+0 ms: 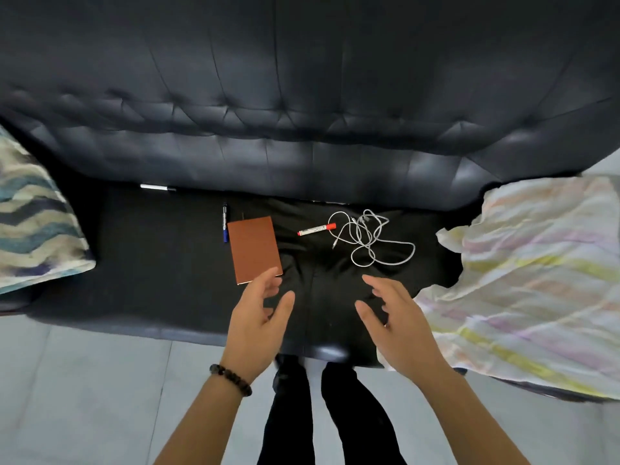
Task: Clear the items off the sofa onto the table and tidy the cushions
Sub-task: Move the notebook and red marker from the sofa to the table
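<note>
Both arms reach forward from the person over the front edge of the dark tufted sofa, palms turned toward each other. The left hand, with a beaded bracelet at the wrist, has its fingers loosely spread and holds nothing. Its fingertips are at the near corner of the brown notebook, though I cannot tell if they touch it. The right hand is just as open and empty, hovering over a black cloth on the seat.

Also on the seat are a blue marker just beside the notebook's left edge, a red marker, and a tangled white cable next to it. A white pen lies in the crease at the backrest. A wave-patterned cushion sits at the left end and a pastel striped fabric is crumpled at the right.
</note>
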`<action>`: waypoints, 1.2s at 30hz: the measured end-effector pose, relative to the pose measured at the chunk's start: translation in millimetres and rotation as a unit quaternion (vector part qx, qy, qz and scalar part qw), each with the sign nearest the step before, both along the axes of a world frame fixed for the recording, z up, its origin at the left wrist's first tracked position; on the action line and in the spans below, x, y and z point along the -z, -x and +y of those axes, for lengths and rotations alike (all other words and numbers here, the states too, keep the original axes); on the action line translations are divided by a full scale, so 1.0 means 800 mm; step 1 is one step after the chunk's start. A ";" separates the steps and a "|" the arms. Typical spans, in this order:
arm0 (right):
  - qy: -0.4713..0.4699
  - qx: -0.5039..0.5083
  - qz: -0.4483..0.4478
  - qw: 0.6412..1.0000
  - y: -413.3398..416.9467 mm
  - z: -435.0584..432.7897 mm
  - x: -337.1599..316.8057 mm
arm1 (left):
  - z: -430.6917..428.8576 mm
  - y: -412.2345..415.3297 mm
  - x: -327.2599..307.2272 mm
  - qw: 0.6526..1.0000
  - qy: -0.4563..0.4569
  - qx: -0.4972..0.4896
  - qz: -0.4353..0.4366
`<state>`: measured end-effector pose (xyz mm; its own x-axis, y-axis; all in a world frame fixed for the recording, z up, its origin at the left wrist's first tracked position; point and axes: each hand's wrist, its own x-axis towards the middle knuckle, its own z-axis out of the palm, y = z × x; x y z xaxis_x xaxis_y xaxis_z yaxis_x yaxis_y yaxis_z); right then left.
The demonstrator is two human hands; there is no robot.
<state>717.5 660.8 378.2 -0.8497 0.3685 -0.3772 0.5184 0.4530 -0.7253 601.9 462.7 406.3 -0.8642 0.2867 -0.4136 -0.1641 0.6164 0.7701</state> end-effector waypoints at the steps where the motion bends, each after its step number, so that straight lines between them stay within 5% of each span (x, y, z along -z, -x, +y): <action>1: -0.013 -0.011 0.000 1.000 0.009 0.002 0.004 | 0.001 0.008 0.007 1.000 0.005 -0.001 -0.003; 8: -0.040 -0.061 -0.037 0.997 0.141 0.001 0.212 | -0.011 0.120 0.240 0.997 0.071 -0.033 -0.026; 13: -0.096 -0.116 -0.043 0.988 0.211 -0.021 0.377 | -0.040 0.167 0.407 0.978 0.189 -0.073 0.050; 19: -0.254 -0.175 -0.021 0.951 0.264 -0.021 0.510 | -0.082 0.189 0.497 0.944 0.250 -0.202 0.070; 23: -0.317 -0.208 -0.125 0.917 0.275 -0.003 0.563 | -0.085 0.189 0.513 0.954 0.194 -0.208 0.095; 27: -0.352 -0.164 -0.081 0.918 0.255 -0.015 0.544 | -0.075 0.184 0.500 0.962 0.124 -0.240 0.039; 30: -0.277 -0.117 -0.008 0.954 0.217 -0.039 0.475 | -0.057 0.160 0.447 0.969 0.072 -0.232 0.054; 36: -0.089 0.023 -0.026 0.995 0.122 -0.059 0.271 | -0.029 0.100 0.246 0.974 -0.004 -0.198 0.107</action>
<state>619.5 613.6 161.4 -0.8117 0.4707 -0.3458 0.5760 0.5467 -0.6077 522.2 439.8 209.9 -0.9739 -0.0837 -0.2108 -0.2226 0.5309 0.8177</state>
